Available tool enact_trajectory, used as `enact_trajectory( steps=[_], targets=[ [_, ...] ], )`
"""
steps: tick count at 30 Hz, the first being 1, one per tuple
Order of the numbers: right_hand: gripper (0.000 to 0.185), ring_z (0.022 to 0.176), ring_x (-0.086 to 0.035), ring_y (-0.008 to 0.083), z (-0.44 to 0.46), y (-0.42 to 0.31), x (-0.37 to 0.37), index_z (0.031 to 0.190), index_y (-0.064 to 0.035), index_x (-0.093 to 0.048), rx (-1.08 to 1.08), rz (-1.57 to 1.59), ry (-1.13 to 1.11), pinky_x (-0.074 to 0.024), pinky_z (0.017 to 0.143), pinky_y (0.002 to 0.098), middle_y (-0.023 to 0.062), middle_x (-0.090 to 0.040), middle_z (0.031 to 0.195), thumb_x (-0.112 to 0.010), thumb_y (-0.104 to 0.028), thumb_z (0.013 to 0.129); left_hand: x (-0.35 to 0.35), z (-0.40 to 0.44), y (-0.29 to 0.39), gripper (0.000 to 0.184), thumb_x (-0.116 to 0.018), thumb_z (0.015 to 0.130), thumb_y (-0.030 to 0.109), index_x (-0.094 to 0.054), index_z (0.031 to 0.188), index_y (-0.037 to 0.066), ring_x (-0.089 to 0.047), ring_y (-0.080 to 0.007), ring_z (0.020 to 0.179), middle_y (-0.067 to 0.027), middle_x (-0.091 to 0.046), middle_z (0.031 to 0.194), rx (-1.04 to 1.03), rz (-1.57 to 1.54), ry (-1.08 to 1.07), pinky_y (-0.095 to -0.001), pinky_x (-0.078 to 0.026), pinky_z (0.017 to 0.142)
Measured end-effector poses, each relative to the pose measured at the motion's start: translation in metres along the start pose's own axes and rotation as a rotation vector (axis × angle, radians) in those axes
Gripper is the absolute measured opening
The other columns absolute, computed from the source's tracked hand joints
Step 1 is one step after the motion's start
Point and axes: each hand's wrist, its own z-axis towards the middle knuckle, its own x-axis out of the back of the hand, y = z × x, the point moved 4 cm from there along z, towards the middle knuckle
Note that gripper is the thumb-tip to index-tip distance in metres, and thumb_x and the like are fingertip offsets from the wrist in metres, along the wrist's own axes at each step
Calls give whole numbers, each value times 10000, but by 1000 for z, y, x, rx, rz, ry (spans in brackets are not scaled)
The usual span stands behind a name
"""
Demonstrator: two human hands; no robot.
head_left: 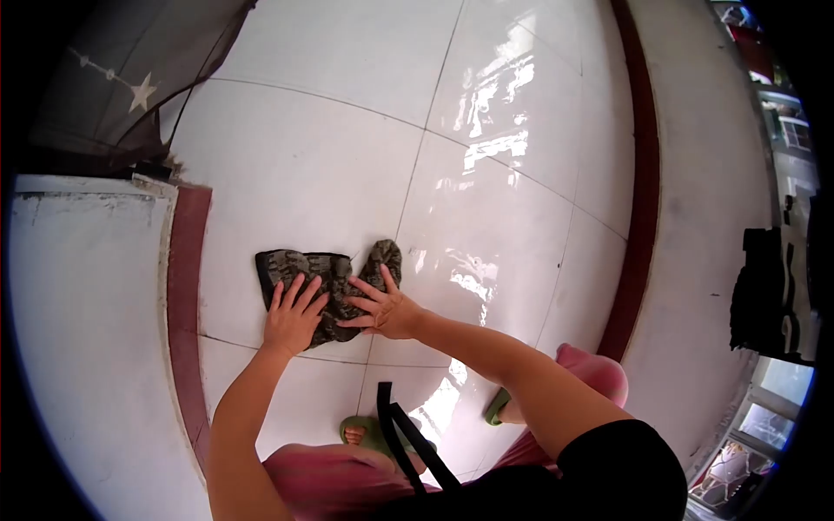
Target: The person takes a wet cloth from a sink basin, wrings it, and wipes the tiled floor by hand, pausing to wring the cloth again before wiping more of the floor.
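Note:
A dark camouflage-patterned cloth (300, 264) lies spread on the tiled floor in the head view, with a black edge along its left side. Its exact kind I cannot make out. One narrower part (382, 256) of it sticks out at the upper right. My left hand (294, 319) rests flat on the left half, fingers spread. On the right half lies my right hand (387, 311), also with fingers apart, reaching in from the right. Neither hand grips the fabric, and the portion beneath the palms is hidden.
White floor tiles (304, 156) stretch ahead, with bright reflections. Dark red skirting (187, 286) lines the wall on the left, and more (641, 174) runs along the right. A sheer dark curtain (104, 113) hangs at upper left. My green slippers (369, 431) stand close below the cloth.

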Motion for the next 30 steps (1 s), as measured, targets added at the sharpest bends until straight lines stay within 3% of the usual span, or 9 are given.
enact_trajectory(
  steps=[4, 6, 14, 17, 22, 24, 25, 29, 30],
  targets=[
    [457, 1453, -123, 268, 32, 56, 32, 1283, -533, -481, 174, -118, 157, -66, 1098, 714, -88, -371, 1453, -575, -555, 837, 2, 5, 4, 477, -622, 856, 266, -543, 1295, 98, -205, -301, 1430, -64, -282, 1535, 94, 59, -89, -515, -158, 1155],
    [415, 1463, -75, 252, 56, 89, 49, 1325, -542, -438, 214, -180, 70, -49, 1108, 699, -119, -237, 1540, -456, -578, 912, -3, 11, 2, 523, -569, 884, 245, -469, 1355, 39, -201, -347, 1427, -129, -274, 1534, 161, 135, 23, -528, -147, 1149],
    [436, 1436, -199, 256, 25, 179, 79, 1322, -403, -520, -153, -193, 352, -115, 1083, 699, -62, -347, 1505, -540, -518, 902, -34, 168, 44, 578, -517, 891, 162, -377, 1451, 183, -232, -311, 1429, -33, -236, 1572, 747, 333, 419, -558, -206, 1113],
    [419, 1410, -247, 284, -92, 178, 59, 1217, -340, -605, -79, -86, 440, -164, 1050, 710, -26, -429, 1436, -664, -428, 812, -56, 166, 152, 586, -554, 874, 186, -395, 1436, 139, -232, -339, 1423, -74, -252, 1562, 569, 166, 363, -567, -202, 1112],
    [295, 1400, -270, 320, -294, 130, 0, 1026, -301, -628, 120, -114, 126, -246, 982, 720, 2, -453, 1394, -668, -458, 778, -105, 97, 307, 497, -613, 844, 237, -534, 1320, 115, -292, -359, 1390, -116, -303, 1533, 137, -247, -9, -570, -213, 1106],
    [270, 1336, -348, 312, -326, 129, -7, 950, -258, -602, 286, -233, 76, -353, 901, 615, 24, -491, 1297, -656, -467, 788, -99, 95, 312, 447, -627, 833, 248, -577, 1260, 123, -373, -362, 1336, -118, -372, 1486, 25, -560, -25, -578, -223, 1099],
    [275, 1294, -381, 299, -322, 133, -9, 944, -243, -587, 314, -230, 113, -363, 878, 562, 31, -495, 1262, -648, -466, 795, -99, 95, 295, 445, -634, 820, 234, -579, 1253, 146, -413, -365, 1309, -144, -432, 1422, 33, -358, 156, -578, -218, 1103],
    [316, 1386, -265, 264, -227, 145, 17, 1057, -164, -611, 474, -250, 320, -272, 1071, 514, 35, -354, 1467, -578, -404, 855, -80, 101, 221, 495, -297, 1025, 328, -369, 1410, 25, -272, -351, 1398, -201, -319, 1494, 1030, -183, 963, -536, -107, 1143],
    [333, 1429, -195, 265, -190, 148, 24, 1079, -160, -640, 447, -234, 384, -202, 1130, 531, 7, -281, 1534, -587, -390, 844, -88, 106, 220, 495, -297, 1025, 328, -369, 1410, 25, -272, -351, 1398, -201, -319, 1494, 1029, -177, 963, -536, -107, 1143]
  ],
)
